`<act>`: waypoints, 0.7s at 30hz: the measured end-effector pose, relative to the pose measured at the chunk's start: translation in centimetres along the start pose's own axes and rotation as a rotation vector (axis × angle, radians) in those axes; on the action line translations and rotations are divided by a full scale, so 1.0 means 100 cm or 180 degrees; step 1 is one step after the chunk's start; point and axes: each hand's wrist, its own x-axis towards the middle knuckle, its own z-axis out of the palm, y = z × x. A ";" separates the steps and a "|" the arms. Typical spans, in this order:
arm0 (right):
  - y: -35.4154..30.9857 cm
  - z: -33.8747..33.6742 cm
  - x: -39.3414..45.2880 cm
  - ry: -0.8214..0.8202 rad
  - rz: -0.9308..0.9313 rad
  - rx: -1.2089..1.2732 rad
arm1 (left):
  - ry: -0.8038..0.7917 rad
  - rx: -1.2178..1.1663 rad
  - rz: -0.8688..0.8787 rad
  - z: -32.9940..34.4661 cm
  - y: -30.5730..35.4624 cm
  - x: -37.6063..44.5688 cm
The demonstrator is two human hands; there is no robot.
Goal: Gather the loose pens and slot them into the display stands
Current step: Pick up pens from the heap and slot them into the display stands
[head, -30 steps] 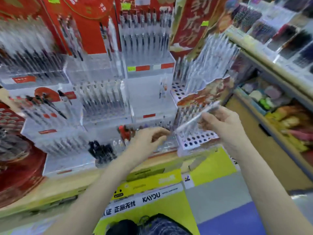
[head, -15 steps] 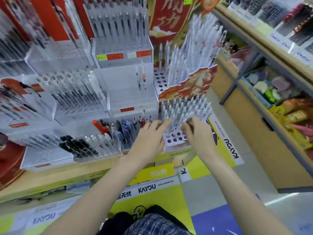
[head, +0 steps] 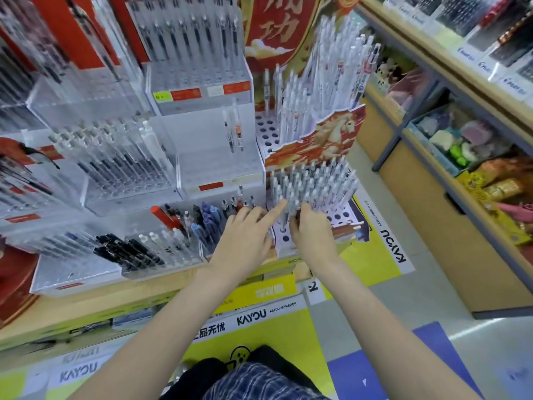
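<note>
A white display stand (head: 343,216) with round holes sits at the shelf's right end, its lower tier packed with grey-white pens (head: 314,183). My right hand (head: 310,235) pinches one of these pens (head: 290,210) at the tier's front left, its tip at a hole. My left hand (head: 248,232) lies beside it with fingers apart, the index finger touching the same pen cluster. The upper tier (head: 269,131) holds taller white pens and several bare holes.
Clear acrylic stands (head: 121,168) with black, blue and red pens fill the wooden shelf (head: 86,301) to the left. A side shelf with toys and snacks (head: 461,145) runs along the right. Yellow KAYOU boxes (head: 259,313) sit below.
The view swung down and right. My right hand brought the pen from mid-air down to the lower tier; my left hand moved right to the stand's front.
</note>
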 end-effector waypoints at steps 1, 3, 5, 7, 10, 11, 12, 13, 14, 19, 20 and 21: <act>0.001 0.001 0.001 -0.0033 0.0041 0.0105 | -0.0004 -0.0091 0.0025 -0.001 -0.002 0.000; 0.004 -0.001 -0.001 -0.0126 0.0209 0.0358 | -0.0063 -0.0384 0.0106 -0.006 -0.005 -0.001; 0.004 -0.012 -0.008 -0.0047 0.0341 0.0429 | -0.0007 -0.0859 0.0122 -0.012 -0.011 -0.005; -0.004 -0.028 -0.019 0.0234 0.0278 0.0250 | 0.0201 -0.1278 -0.0016 -0.021 -0.023 -0.013; -0.050 -0.049 -0.033 0.0598 -0.0122 0.0579 | 0.0584 -0.1639 -0.0261 -0.039 -0.054 -0.040; -0.076 -0.050 -0.036 0.0619 -0.0311 0.0692 | 0.0703 -0.1717 -0.0336 -0.048 -0.068 -0.053; -0.104 -0.048 -0.040 0.0628 -0.0526 0.0777 | 0.0837 -0.1764 -0.0413 -0.058 -0.084 -0.068; -0.136 -0.042 -0.044 0.0629 -0.0767 0.0870 | 0.0974 -0.1772 -0.0493 -0.068 -0.102 -0.086; -0.169 -0.034 -0.050 0.0588 -0.1003 0.0982 | 0.1105 -0.1737 -0.0579 -0.080 -0.123 -0.105; -0.345 0.051 -0.089 -0.0340 -0.1881 0.1110 | 0.1363 -0.1342 -0.1484 -0.130 -0.271 -0.248; -0.380 0.072 -0.099 -0.0467 -0.2011 0.1112 | 0.1340 -0.1313 -0.1784 -0.138 -0.303 -0.282; -0.411 0.092 -0.111 -0.0593 -0.2122 0.1092 | 0.1288 -0.1344 -0.2090 -0.145 -0.331 -0.316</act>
